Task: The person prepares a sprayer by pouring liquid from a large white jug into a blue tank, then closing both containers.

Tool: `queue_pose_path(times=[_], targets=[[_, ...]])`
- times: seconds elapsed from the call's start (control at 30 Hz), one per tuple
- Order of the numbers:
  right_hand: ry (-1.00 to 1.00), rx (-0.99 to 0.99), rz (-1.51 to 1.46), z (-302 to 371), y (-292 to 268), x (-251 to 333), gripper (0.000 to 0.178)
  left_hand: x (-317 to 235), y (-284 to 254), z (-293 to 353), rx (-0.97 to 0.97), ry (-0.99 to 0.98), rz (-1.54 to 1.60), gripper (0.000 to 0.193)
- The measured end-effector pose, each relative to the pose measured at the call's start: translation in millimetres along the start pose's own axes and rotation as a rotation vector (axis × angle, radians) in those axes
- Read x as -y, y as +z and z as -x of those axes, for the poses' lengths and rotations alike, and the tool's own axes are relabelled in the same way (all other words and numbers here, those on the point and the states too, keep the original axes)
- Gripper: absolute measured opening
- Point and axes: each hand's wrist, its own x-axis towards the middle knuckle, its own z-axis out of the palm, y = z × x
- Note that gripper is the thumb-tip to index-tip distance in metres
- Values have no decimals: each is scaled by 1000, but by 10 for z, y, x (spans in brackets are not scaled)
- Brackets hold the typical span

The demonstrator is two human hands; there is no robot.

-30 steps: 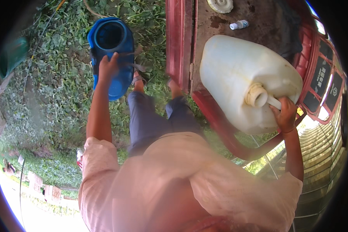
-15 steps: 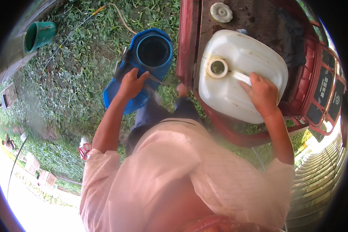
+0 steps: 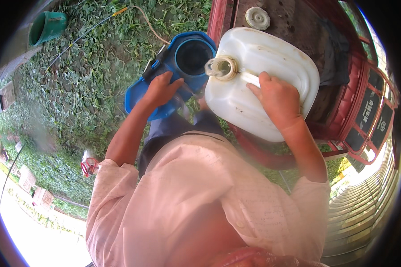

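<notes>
A large white jerrycan [image 3: 272, 49] lies tilted toward the left on the edge of a red truck bed. My right hand [image 3: 276, 95] is closed around its white handle. Clear liquid [image 3: 213, 67] bulges out of the uncapped neck [image 3: 227, 68], close beside the round dark opening [image 3: 194, 57] of a blue backpack sprayer tank [image 3: 136, 95]. At the near side of that tank, my left hand [image 3: 162, 90] grips it with curled fingers. What exactly lies under those fingers is partly hidden.
A round off-white cap [image 3: 257, 18] and a dark cloth [image 3: 334, 53] lie on the truck bed [image 3: 294, 20]. A spray wand [image 3: 93, 29] with a hose rests on leafy ground. Farther left are a green bucket [image 3: 49, 28] and a red-and-white object [image 3: 89, 165].
My right hand has tipped the jerrycan and brought it left, closer to the sprayer's opening. Liquid now comes out of the neck. My left hand stays on the sprayer tank.
</notes>
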Motion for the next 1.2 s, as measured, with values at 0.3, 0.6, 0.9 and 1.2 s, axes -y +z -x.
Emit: queue_pose_path(times=[0.3,0.6,0.9,1.2], targets=[[4,102,17,-311,-42,336,33,218,-192,4,16,-49,9,42],[-50,165,12,-676,29,754,28,466,-532,24,36,-90,-44,42],[-50,202,9,-870,58,1016,27,760,-631,61,12,-118,17,43],[-55,217,-15,-819,127,945,24,764,-574,40,23,-138,14,48]])
